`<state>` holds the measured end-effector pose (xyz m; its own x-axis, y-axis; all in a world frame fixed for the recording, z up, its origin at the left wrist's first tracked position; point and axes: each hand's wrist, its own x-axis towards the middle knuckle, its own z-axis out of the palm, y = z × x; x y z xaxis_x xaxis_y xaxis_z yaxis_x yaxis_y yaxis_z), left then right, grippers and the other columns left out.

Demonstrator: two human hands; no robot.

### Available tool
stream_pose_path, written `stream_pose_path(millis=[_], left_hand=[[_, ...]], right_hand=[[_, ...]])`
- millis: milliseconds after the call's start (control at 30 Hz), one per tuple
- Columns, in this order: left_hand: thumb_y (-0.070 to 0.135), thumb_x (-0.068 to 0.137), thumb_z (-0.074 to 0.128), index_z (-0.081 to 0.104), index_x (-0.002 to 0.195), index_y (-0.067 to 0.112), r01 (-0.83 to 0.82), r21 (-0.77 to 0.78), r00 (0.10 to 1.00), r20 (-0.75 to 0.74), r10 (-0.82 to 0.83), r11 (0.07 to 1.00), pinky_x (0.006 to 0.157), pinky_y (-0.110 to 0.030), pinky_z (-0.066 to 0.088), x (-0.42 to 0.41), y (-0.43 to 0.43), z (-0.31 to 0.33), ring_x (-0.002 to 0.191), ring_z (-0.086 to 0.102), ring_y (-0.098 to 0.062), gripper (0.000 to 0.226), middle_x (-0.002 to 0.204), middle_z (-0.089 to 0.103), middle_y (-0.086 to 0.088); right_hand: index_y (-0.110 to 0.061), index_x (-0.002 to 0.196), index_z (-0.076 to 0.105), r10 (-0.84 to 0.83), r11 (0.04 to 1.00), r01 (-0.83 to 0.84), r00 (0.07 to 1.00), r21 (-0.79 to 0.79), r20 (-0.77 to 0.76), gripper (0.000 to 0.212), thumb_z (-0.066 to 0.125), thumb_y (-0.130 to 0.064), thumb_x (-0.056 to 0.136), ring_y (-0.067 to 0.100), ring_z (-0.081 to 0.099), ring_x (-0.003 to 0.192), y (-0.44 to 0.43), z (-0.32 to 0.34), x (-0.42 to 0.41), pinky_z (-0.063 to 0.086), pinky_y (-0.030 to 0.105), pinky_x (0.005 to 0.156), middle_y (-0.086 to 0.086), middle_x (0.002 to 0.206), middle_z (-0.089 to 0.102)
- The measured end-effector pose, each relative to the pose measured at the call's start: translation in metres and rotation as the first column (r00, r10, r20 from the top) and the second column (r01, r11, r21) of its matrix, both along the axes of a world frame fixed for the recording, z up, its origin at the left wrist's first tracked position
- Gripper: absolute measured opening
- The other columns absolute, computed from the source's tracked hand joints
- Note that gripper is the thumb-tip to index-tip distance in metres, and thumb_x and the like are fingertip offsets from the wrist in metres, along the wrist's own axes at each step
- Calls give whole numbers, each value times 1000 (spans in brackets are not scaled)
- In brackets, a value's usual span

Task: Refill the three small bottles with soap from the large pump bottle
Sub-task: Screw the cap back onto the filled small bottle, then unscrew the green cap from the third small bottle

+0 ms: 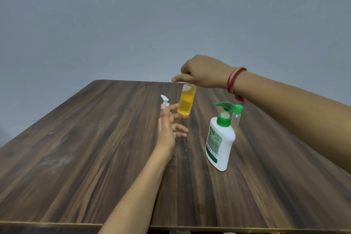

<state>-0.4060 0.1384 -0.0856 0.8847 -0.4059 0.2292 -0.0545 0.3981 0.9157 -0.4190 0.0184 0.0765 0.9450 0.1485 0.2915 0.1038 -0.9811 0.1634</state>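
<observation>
The right hand pinches the top of the small bottle toward the far edge of the counter, the left hand spread at its base; probably light and slick, grip mid-body.

Wood-grain table (scuffed), grey wall behind.

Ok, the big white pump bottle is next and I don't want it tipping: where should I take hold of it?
I'd take the pump bottle by its broad white body, fingers wrapped below the green collar, coming from its near left side. It stands on its base, and the green-capped bottle crowds its far right; the pump head should stay free to press.
</observation>
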Motion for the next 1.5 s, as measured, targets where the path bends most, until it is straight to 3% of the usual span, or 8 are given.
stream_pose_path(millis=[267,533,867,1000,1200,1333,1400,1500], left_hand=[[41,103,21,65,83,9,-193,75,981,33,191,978,37,-18,33,6,-2,-5,37,44,-7,58,62,60,-5],[40,103,22,64,80,9,-203,76,979,51,200,976,38,-18,32,9,-4,-8,37,44,-6,57,51,60,3],[41,103,22,65,78,11,-217,97,975,71,211,971,39,-19,32,10,-6,-9,38,44,-6,58,52,60,4],[38,103,22,64,76,11,-202,104,977,85,194,974,39,-19,31,7,-8,-7,37,42,-5,57,50,61,5],[35,104,24,65,75,11,-182,106,980,104,172,977,38,-17,31,7,-11,-10,36,42,-5,55,49,61,4],[36,104,25,65,76,11,-181,109,979,118,168,977,38,-17,32,5,-12,-10,36,42,-4,54,49,61,5],[35,104,26,64,76,11,-186,108,978,118,173,977,38,-16,32,4,-11,-10,36,41,-4,53,49,61,6],[33,103,28,64,76,12,-196,108,976,120,183,975,38,-16,32,4,-11,-12,36,41,-4,50,49,61,6]], right_hand=[[-9,84,59,-112,957,185,946,224,-303,28,76,-30,76,17,62,52,-35,-41,31,46,22,50,7,74,65],[-17,87,60,-76,963,200,846,181,-528,16,70,-10,77,11,57,67,-43,-63,54,41,17,55,-7,74,57],[-19,84,60,22,921,199,832,335,-555,17,70,-6,79,11,60,69,-51,-71,57,48,16,56,-4,79,60],[-16,96,62,67,856,222,848,468,-525,22,71,-6,80,14,62,80,-59,-59,45,57,25,74,3,95,62],[-12,111,63,-143,819,329,910,469,-389,34,74,-16,79,15,57,93,-104,-20,0,54,29,79,4,109,60],[-20,116,59,-375,779,562,773,278,-512,52,81,-32,70,22,56,104,-136,-21,-31,53,35,82,2,115,56],[-19,118,56,-357,735,604,732,309,-581,53,81,-27,72,24,58,104,-139,-35,-40,55,35,80,3,117,54],[-16,106,58,-279,703,571,770,423,-574,35,77,-14,76,18,62,84,-136,-55,-45,56,24,66,6,110,57]])
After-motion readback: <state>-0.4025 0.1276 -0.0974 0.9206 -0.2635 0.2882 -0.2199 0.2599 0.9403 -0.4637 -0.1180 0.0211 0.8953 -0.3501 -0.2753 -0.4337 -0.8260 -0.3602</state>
